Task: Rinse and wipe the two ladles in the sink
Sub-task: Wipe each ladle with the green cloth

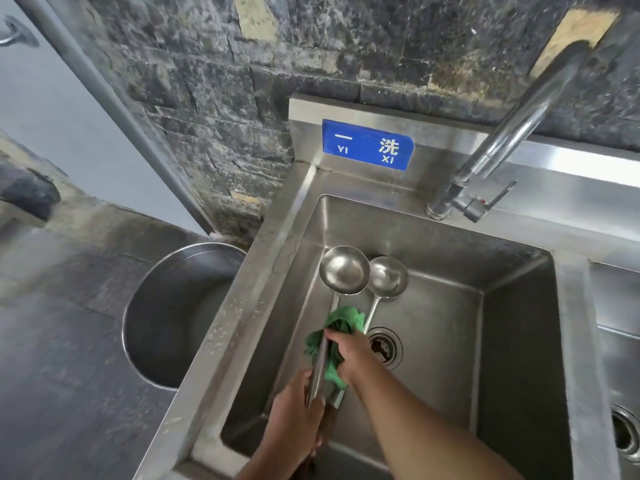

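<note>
Two steel ladles lie in the steel sink (450,341), bowls toward the back wall. The larger ladle (344,270) is on the left, and my left hand (298,420) grips its handle near the sink's front edge. My right hand (349,355) presses a green cloth (341,327) around that ladle's shaft, partway up. The smaller ladle (388,277) rests just to the right, its thin handle running under the cloth toward the drain (384,348).
A curved tap (512,133) with a lever rises at the sink's back right; no water runs. A blue sign (367,145) is on the backsplash. A large steel pot (173,317) stands on the floor to the left. A second basin (623,375) lies at the right.
</note>
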The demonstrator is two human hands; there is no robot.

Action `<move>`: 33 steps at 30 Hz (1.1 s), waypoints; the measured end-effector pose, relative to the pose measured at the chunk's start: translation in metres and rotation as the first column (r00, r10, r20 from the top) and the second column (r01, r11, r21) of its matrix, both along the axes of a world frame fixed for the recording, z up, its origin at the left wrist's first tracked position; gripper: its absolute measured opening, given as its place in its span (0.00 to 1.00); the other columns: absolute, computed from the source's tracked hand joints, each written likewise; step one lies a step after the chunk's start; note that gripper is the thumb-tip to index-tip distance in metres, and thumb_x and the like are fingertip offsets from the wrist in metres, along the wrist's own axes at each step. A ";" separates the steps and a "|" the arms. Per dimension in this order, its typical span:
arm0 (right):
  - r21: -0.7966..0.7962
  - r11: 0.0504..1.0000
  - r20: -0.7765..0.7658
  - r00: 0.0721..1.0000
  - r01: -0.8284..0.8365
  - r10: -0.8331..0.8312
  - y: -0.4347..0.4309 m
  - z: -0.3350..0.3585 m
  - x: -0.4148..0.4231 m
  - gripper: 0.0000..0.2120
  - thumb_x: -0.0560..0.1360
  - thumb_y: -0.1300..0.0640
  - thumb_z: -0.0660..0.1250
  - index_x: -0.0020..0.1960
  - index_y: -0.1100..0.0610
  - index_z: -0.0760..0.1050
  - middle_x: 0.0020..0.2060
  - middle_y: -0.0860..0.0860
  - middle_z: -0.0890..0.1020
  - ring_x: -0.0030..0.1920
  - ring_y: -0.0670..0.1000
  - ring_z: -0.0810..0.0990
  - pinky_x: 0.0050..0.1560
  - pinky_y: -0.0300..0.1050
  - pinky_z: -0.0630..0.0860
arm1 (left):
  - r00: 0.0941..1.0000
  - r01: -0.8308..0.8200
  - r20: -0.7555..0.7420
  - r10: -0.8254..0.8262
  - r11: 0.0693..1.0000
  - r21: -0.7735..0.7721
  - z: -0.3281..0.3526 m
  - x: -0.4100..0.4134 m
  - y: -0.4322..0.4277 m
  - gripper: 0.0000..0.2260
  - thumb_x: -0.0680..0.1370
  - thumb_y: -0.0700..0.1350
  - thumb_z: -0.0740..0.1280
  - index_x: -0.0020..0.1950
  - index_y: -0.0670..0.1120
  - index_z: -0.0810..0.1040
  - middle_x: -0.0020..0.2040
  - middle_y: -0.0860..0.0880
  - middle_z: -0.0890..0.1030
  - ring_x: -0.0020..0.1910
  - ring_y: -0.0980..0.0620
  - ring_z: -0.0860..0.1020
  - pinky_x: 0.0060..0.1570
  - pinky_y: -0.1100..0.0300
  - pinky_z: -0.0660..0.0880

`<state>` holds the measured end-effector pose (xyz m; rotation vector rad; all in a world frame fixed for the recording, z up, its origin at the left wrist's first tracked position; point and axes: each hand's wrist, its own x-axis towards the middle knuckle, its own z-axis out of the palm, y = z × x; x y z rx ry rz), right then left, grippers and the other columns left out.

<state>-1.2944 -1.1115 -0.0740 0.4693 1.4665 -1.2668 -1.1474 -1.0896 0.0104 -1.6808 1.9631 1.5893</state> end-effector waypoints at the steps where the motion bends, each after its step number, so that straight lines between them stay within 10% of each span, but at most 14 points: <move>1: 0.002 1.000 0.000 1.000 -0.015 0.015 -0.004 -0.005 0.002 0.11 0.73 0.71 0.69 0.55 0.68 0.75 0.36 0.61 0.81 0.29 0.56 0.82 0.29 0.47 0.80 | 1.000 -0.018 0.016 0.018 1.000 -0.004 -0.005 -0.001 -0.004 0.17 0.80 0.42 0.63 0.69 0.49 0.70 0.40 0.48 0.83 0.27 0.49 0.82 0.27 0.56 0.80; 20: 0.023 0.997 -0.078 0.994 -0.068 0.070 -0.041 -0.084 -0.003 0.19 0.71 0.71 0.70 0.60 0.66 0.71 0.47 0.68 0.83 0.46 0.67 0.84 0.48 0.66 0.81 | 0.997 -0.083 0.018 0.081 0.983 0.162 -0.084 -0.022 -0.063 0.20 0.81 0.46 0.64 0.74 0.52 0.67 0.46 0.50 0.82 0.25 0.54 0.78 0.26 0.64 0.74; 28: 0.014 0.997 -0.084 0.994 -0.074 0.075 -0.036 -0.083 -0.007 0.19 0.72 0.70 0.71 0.60 0.63 0.71 0.46 0.60 0.81 0.45 0.59 0.81 0.45 0.56 0.80 | 0.993 -0.078 0.097 0.060 0.976 0.201 -0.104 -0.020 -0.079 0.24 0.83 0.47 0.59 0.78 0.53 0.58 0.63 0.50 0.75 0.37 0.55 0.78 0.30 0.66 0.74; 33: -0.001 0.999 -0.029 0.999 -0.036 0.036 -0.029 -0.092 0.003 0.23 0.71 0.68 0.73 0.64 0.61 0.71 0.55 0.65 0.80 0.55 0.66 0.80 0.55 0.67 0.78 | 0.995 -0.050 0.089 0.034 0.982 0.184 -0.110 -0.022 -0.080 0.23 0.84 0.44 0.58 0.78 0.51 0.59 0.67 0.47 0.74 0.48 0.51 0.81 0.31 0.68 0.74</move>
